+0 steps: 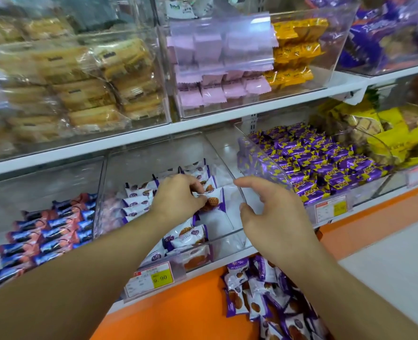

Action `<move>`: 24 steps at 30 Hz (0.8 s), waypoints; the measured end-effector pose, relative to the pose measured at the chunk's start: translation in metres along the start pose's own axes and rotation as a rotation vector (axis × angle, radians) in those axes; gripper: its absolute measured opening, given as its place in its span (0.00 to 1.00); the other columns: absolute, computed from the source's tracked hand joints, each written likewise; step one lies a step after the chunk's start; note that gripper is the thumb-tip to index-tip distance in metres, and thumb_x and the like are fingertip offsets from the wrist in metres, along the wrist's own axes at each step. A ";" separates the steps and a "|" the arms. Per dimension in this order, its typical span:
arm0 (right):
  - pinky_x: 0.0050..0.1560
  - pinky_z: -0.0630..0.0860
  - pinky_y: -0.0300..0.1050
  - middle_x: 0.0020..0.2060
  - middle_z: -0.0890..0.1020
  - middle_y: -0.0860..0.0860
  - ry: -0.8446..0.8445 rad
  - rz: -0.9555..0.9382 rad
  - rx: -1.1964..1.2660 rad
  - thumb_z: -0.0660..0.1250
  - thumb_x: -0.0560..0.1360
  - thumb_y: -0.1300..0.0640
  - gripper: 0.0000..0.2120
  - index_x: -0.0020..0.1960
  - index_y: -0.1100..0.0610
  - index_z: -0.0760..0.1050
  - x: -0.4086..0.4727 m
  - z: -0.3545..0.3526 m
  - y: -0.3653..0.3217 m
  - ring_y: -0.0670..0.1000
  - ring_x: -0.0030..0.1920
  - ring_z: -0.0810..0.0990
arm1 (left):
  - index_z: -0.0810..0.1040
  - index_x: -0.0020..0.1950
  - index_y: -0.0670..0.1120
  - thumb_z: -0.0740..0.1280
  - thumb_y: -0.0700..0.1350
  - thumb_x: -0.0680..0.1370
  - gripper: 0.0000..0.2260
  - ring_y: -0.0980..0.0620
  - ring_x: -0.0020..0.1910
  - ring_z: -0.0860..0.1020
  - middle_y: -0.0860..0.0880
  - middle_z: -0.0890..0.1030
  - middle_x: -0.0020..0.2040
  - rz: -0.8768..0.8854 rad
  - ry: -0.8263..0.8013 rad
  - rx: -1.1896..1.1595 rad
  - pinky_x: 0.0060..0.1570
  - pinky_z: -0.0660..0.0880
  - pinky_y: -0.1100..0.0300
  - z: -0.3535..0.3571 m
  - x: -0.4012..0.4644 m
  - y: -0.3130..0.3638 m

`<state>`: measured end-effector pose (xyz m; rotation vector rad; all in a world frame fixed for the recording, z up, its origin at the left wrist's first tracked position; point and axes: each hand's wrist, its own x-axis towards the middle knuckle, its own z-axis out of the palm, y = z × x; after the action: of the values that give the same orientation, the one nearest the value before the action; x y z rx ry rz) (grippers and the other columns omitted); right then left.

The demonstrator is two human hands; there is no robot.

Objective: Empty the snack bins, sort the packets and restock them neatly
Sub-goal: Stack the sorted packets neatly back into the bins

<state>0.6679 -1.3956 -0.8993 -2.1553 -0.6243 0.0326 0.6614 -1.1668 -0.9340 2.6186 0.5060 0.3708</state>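
A clear plastic bin point(227, 238) on the lower shelf holds white-and-purple waffle packets point(139, 201) lined up on its left side; its right side is bare. My left hand point(178, 200) is inside the bin and pinches one waffle packet point(214, 201) between thumb and fingers. My right hand point(274, 212) hovers at the bin's right wall with fingers spread and loosely bent, holding nothing. A heap of the same waffle packets point(259, 290) lies below the shelf edge, in front of me.
Left bin holds blue-and-pink packets point(53, 231). Right bin is full of purple-and-yellow packets point(325, 163); yellow packs point(394, 138) lie further right. Upper shelf bins hold cake bars point(80, 87), pink packets point(215, 87) and orange packets point(296, 52). A price tag point(154, 278) hangs on the orange shelf front.
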 end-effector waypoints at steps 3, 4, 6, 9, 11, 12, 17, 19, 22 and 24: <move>0.62 0.69 0.38 0.64 0.80 0.41 0.013 0.012 0.018 0.68 0.80 0.58 0.21 0.70 0.40 0.76 0.000 0.002 0.001 0.44 0.65 0.76 | 0.85 0.44 0.55 0.78 0.54 0.73 0.06 0.58 0.48 0.81 0.60 0.83 0.45 0.020 0.003 0.026 0.49 0.80 0.58 0.001 0.004 -0.002; 0.61 0.69 0.38 0.64 0.80 0.41 0.021 0.016 0.027 0.69 0.80 0.59 0.21 0.69 0.40 0.77 0.000 0.003 0.001 0.44 0.64 0.76 | 0.85 0.43 0.55 0.78 0.54 0.73 0.06 0.58 0.47 0.81 0.60 0.83 0.43 0.024 0.014 0.043 0.49 0.81 0.56 0.002 0.005 -0.003; 0.61 0.70 0.38 0.64 0.80 0.41 0.028 0.024 0.031 0.69 0.79 0.59 0.22 0.69 0.40 0.77 0.000 0.004 0.002 0.43 0.63 0.77 | 0.85 0.41 0.55 0.78 0.56 0.73 0.07 0.56 0.46 0.81 0.59 0.84 0.42 0.031 0.047 0.089 0.48 0.81 0.55 0.004 0.007 -0.005; 0.59 0.70 0.38 0.63 0.80 0.41 0.017 0.029 0.035 0.68 0.80 0.59 0.22 0.69 0.39 0.77 0.000 0.004 0.000 0.39 0.53 0.76 | 0.86 0.41 0.53 0.79 0.54 0.72 0.07 0.54 0.46 0.80 0.57 0.83 0.43 0.065 0.093 0.139 0.45 0.77 0.58 0.006 0.010 -0.005; 0.56 0.70 0.37 0.58 0.79 0.39 0.015 0.028 0.031 0.68 0.80 0.59 0.22 0.69 0.39 0.76 0.001 0.003 0.000 0.35 0.45 0.77 | 0.86 0.40 0.53 0.80 0.54 0.71 0.07 0.53 0.47 0.79 0.56 0.83 0.44 0.068 0.088 0.143 0.46 0.77 0.58 0.008 0.011 -0.004; 0.54 0.69 0.35 0.56 0.77 0.38 0.016 0.026 0.030 0.68 0.80 0.59 0.22 0.69 0.39 0.76 0.000 0.003 0.000 0.31 0.44 0.76 | 0.85 0.41 0.54 0.80 0.54 0.71 0.07 0.53 0.48 0.79 0.56 0.82 0.45 0.063 0.079 0.141 0.47 0.77 0.57 0.008 0.011 -0.004; 0.43 0.68 0.20 0.54 0.77 0.35 0.012 0.005 0.046 0.70 0.79 0.59 0.22 0.69 0.40 0.77 0.000 0.002 0.004 0.22 0.45 0.73 | 0.85 0.47 0.57 0.77 0.54 0.73 0.05 0.47 0.57 0.78 0.54 0.82 0.52 0.064 0.069 0.081 0.58 0.77 0.49 -0.001 0.002 -0.002; 0.47 0.69 0.20 0.54 0.79 0.36 0.029 -0.022 0.052 0.71 0.78 0.59 0.22 0.67 0.41 0.79 -0.001 0.000 0.006 0.25 0.47 0.76 | 0.85 0.50 0.56 0.74 0.51 0.76 0.04 0.49 0.61 0.75 0.53 0.81 0.56 0.057 0.081 -0.041 0.60 0.73 0.53 -0.010 -0.014 0.007; 0.60 0.77 0.38 0.55 0.83 0.42 0.071 -0.050 0.043 0.73 0.75 0.59 0.20 0.63 0.44 0.82 -0.004 -0.010 0.008 0.39 0.53 0.80 | 0.84 0.51 0.57 0.73 0.50 0.78 0.04 0.57 0.57 0.75 0.57 0.79 0.56 0.113 0.109 -0.200 0.57 0.70 0.59 -0.028 -0.056 0.028; 0.54 0.79 0.43 0.49 0.83 0.46 0.031 -0.031 0.071 0.74 0.74 0.60 0.14 0.57 0.47 0.83 -0.009 -0.021 0.008 0.46 0.49 0.82 | 0.84 0.50 0.57 0.74 0.49 0.77 0.04 0.60 0.49 0.77 0.59 0.79 0.53 0.150 0.095 -0.305 0.49 0.71 0.64 -0.032 -0.093 0.042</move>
<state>0.6685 -1.4192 -0.8935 -2.0735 -0.6290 0.0042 0.5791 -1.2275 -0.9030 2.3552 0.2597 0.5754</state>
